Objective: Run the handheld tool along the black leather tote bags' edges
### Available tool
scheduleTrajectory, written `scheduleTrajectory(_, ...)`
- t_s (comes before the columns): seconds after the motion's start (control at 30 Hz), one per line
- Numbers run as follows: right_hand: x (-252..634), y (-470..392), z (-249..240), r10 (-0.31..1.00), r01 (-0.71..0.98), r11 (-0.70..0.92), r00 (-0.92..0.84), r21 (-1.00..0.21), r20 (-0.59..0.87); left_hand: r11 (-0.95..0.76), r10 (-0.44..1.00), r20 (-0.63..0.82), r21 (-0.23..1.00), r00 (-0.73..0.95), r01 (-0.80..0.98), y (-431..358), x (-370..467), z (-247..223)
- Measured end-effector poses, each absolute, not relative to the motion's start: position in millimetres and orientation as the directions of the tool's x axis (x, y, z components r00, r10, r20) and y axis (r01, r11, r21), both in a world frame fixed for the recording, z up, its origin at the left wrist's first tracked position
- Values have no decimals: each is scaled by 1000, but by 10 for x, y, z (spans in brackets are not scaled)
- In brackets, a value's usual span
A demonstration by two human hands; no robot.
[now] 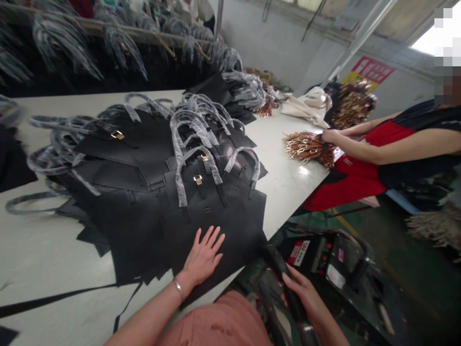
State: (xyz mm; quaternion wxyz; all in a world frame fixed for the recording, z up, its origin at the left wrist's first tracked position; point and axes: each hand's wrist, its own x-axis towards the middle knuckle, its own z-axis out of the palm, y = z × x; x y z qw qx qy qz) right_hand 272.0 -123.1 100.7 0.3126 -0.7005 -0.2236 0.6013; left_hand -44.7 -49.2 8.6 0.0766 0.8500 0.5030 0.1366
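The front bag [237, 216] lies flat at the near edge of the table [54, 259], at the centre of the view. It is black, with a gold clasp [198, 180] and film-wrapped handles [182, 185] toward 12 o'clock. The left hand [203, 257] rests palm down on its near part, fingers spread. Toward 4 o'clock from that hand, the right hand [304, 290] is curled around a black wand [297, 310], whose far end is near the bag's right corner. More black bags [133, 230] overlap from 9 to 12 o'clock of the front one, their handles wrapped too. A dark strip [54, 300] runs along the table at 8 o'clock.

At 2 o'clock, a co-worker's hands [329, 137] are on a bundle of brown straps [308, 146] with gold hooks; pale cloth [308, 105] lies beyond. A machine [334, 264] with red lights stands at 4 o'clock. Toward 11 o'clock, wrapped handles [61, 43] hang over a rack.
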Motion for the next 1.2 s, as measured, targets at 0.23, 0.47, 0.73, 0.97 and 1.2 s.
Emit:
scheduleTrajectory(0.23, 2569, -664, 1071, 789, -17, -543, 331, -840, -517, -370, 928, 63, 263, 367, 891, -677, -308, 127)
scheduleTrajectory(0.47, 2120, -206, 1080, 850, 183, -521, 19, -834, -527, -227, 948, -110, 423, 299, 877, -620, -236, 388)
scheduleTrajectory(0.73, 1475, -19, 743, 853, 375, -329, -275, -867, -443, 74, 994, 51, 363, -99, 929, 911, -627, 824)
scheduleTrajectory(0.97, 1476, 71, 440, 868, 440, -221, -318, -870, -382, 165, 982, 6, 443, -187, 881, 1381, -807, 635)
scheduleTrajectory(1.2, 1516, 59, 311, 884, 524, -256, -213, -812, -416, 86, 990, 39, 608, -138, 790, 1274, -950, 750)
